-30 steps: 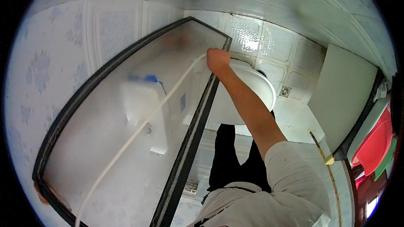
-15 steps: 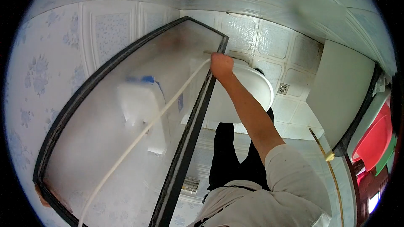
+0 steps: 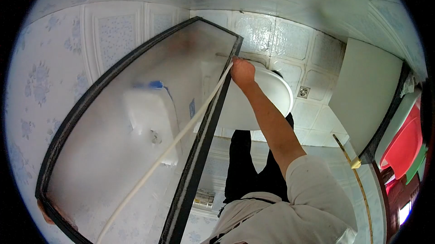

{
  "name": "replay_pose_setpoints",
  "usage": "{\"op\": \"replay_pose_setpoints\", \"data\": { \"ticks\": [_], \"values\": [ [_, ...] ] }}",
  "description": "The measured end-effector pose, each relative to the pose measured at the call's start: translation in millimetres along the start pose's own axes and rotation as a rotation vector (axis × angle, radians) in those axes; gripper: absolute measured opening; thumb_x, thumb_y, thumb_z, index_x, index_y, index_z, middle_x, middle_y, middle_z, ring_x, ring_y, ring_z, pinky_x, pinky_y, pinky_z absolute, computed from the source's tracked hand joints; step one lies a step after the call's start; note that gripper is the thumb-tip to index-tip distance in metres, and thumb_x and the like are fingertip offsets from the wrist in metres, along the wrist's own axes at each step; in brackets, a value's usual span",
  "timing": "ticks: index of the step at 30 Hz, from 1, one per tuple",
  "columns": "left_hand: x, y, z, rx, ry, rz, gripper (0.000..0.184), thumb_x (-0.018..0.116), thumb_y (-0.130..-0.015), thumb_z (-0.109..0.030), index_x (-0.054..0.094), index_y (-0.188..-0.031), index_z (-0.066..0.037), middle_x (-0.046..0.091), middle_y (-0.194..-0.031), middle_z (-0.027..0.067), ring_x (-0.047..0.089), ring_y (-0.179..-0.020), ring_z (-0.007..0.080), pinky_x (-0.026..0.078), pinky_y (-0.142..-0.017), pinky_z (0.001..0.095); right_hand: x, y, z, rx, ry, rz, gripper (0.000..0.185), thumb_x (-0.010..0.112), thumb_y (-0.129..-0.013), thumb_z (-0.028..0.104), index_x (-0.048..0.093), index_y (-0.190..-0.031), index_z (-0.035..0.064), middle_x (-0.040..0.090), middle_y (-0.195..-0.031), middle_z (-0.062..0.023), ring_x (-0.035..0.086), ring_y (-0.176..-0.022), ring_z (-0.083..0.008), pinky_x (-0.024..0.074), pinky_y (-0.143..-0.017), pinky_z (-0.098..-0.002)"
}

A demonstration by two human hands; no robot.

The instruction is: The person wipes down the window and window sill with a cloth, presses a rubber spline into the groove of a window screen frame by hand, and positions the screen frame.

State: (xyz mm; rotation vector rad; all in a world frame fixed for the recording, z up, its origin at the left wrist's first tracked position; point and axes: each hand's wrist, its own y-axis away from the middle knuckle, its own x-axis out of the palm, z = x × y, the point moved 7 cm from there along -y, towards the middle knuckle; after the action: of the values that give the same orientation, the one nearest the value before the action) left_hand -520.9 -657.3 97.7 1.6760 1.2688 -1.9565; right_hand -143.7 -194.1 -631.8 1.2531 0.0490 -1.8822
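A large window-screen-like panel with a dark frame (image 3: 192, 171) and hazy see-through sheet fills the left of the view, tilted. My left hand (image 3: 44, 212) wraps around its lower left corner, with some fingers hidden behind the frame. At the far end of the right bar, my right hand (image 3: 243, 71) is closed on a long pale strip (image 3: 156, 162). From that hand the strip runs down across the sheet to the bottom edge of the view. The hand is right beside the bar; whether it also grips the frame is hard to tell.
A white toilet (image 3: 283, 92) stands on the tiled floor beyond my legs, near a floor drain (image 3: 303, 92). Through the sheet shows a white washbasin (image 3: 140, 103). On the right are a pale cabinet panel (image 3: 367, 94), a thin stick (image 3: 360, 187) and red basins (image 3: 403, 146).
My right hand has shifted slightly right and down with the strip. The strip has swung right, lying closer to the right bar. My left hand stays at the corner.
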Motion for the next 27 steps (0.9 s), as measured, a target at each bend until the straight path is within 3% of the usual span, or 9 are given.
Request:
{"op": "replay_pose_setpoints", "data": {
  "ticks": [10,15,19,27],
  "values": [
    [-1,0,1,0.005,-0.004,0.011,0.043,0.053,-0.096,-0.025,0.054,-0.126,0.006,0.065,-0.11,0.0162,0.064,-0.095,0.0232,0.052,-0.086,0.0316,-15,12,3,-0.039,-0.114,0.006,0.018,0.055,-0.081,0.009,0.066,-0.094,0.0066,0.068,-0.084,-0.018,0.067,-0.08,-0.0351,0.0534,-0.07,-0.0465],
    [-5,1,-3,0.001,-0.012,0.021,0.043,0.053,-0.096,-0.025,0.054,-0.126,0.006,0.065,-0.11,0.0161,0.064,-0.095,0.0231,0.052,-0.086,0.0317,-40,41,29,-0.2,-0.225,0.036,0.021,0.057,-0.078,0.004,0.066,-0.097,0.005,0.068,-0.09,-0.017,0.066,-0.083,-0.0334,0.0534,-0.07,-0.0447],
    [-7,-1,-5,-0.006,-0.015,0.033,0.043,0.053,-0.096,-0.025,0.053,-0.127,0.006,0.065,-0.11,0.016,0.064,-0.095,0.0231,0.052,-0.086,0.0317,-62,65,49,-0.272,-0.248,0.101,0.024,0.058,-0.081,0.006,0.065,-0.104,0.0032,0.068,-0.093,-0.0154,0.065,-0.083,-0.0323,0.0529,-0.07,-0.0398],
    [-15,-1,-2,-0.017,-0.024,0.042,0.044,0.053,-0.096,-0.025,0.053,-0.127,0.006,0.065,-0.11,0.0158,0.064,-0.095,0.0231,0.052,-0.085,0.0319,-61,59,43,-0.252,-0.258,-0.062,0.024,0.06,-0.082,0.004,0.065,-0.105,0.003,0.068,-0.101,-0.0164,0.066,-0.088,-0.0326,0.0547,-0.073,-0.0385]
  ]
}}
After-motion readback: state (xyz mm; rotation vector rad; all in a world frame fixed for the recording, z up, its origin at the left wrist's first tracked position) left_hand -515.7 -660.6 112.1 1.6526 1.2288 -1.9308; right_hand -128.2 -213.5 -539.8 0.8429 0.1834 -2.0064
